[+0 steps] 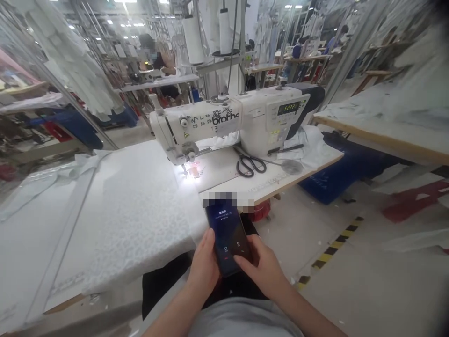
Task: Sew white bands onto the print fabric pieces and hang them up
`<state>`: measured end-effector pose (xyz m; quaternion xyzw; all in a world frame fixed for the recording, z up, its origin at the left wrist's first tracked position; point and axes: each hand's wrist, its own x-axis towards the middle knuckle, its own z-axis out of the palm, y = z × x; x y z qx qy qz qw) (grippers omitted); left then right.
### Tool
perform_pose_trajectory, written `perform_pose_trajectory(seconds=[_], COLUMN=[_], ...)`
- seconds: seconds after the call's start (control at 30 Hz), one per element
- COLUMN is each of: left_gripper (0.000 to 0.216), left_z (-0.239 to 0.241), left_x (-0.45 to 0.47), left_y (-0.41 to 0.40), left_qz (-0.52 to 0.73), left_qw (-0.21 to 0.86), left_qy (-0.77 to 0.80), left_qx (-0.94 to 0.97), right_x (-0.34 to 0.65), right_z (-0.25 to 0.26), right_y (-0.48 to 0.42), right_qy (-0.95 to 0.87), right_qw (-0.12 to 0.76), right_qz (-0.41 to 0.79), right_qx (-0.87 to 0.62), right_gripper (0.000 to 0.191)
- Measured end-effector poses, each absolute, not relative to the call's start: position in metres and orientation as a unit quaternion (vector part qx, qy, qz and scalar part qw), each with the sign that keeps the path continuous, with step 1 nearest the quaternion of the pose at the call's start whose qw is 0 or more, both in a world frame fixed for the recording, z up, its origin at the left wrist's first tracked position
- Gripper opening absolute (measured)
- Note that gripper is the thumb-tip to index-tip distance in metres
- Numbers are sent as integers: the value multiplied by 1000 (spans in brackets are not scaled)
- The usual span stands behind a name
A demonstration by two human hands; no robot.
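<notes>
A dark smartphone (229,234) with a lit screen is held upright over my lap, between both hands. My left hand (205,264) grips its left edge, the thumb lying along the side. On the other edge, my right hand (261,264) holds the phone, its thumb over the lower part of the screen. Just beyond the phone stands a white sewing machine (210,124) with its needle lamp lit. Patterned white fabric (140,220) covers the table to the left of the needle. Black-handled scissors (250,166) lie on the machine bed.
White thread cones (192,40) stand above the machine. To the right are another table (393,124), a blue bin (326,182) and yellow-black floor tape (336,243). White garments (73,51) hang at the left. A person (154,54) sits at a machine in the background.
</notes>
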<state>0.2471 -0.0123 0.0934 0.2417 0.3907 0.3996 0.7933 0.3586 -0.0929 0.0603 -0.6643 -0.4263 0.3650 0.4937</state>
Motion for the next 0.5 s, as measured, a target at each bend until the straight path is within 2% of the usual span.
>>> perform_pose_trajectory(seconds=[0.2, 0.33, 0.5], left_gripper=[23, 23, 22], left_z=[92, 93, 98], left_x=[248, 247, 246], left_y=[-13, -12, -11], left_qz=[402, 402, 403], left_qw=[795, 791, 780], left_qy=[388, 405, 429], left_qx=[235, 223, 214], right_x=[357, 361, 370], right_z=[58, 57, 59], right_y=[-88, -87, -93], right_qy=[-424, -428, -418], right_qw=[467, 492, 503], right_qz=[336, 353, 380], right_qx=[-699, -671, -654], right_gripper=[21, 14, 36])
